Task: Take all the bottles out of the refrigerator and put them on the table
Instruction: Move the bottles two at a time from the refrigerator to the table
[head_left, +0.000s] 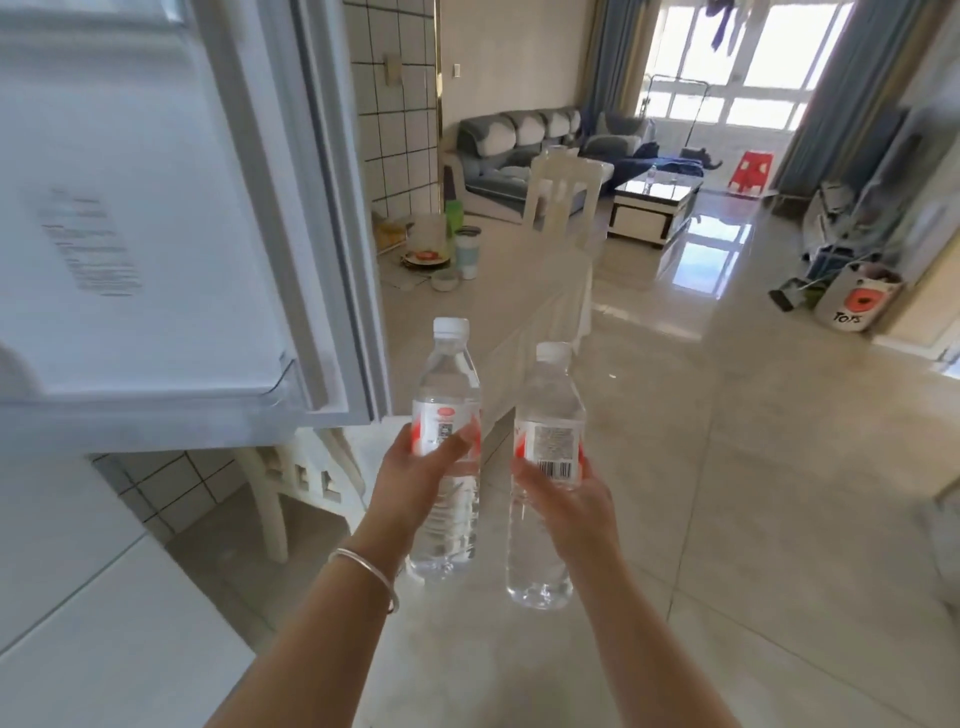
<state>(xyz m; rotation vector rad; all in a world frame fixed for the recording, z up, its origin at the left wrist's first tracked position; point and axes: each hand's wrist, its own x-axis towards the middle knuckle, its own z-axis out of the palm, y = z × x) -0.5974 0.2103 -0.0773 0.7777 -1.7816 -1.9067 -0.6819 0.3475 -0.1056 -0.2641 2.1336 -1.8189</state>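
Note:
My left hand (415, 480) grips a clear water bottle (448, 395) with a white cap and a red-and-white label, held upright. My right hand (563, 499) grips a second, similar bottle (548, 410), also upright. Both bottles are held in the air in front of me, above the floor, side by side and a little apart. The open refrigerator door (156, 208) stands at the left; the refrigerator's inside is out of view. Ahead lies the long table (519, 280) under a pale cloth, its near end just beyond the bottles.
On the table's far left stand a green cup (454, 215), a jar (466, 254), plates and a small bowl (445, 280). A white chair (563, 200) stands at the table's far end, another chair (291, 483) under the refrigerator door. Glossy tiled floor extends to the right.

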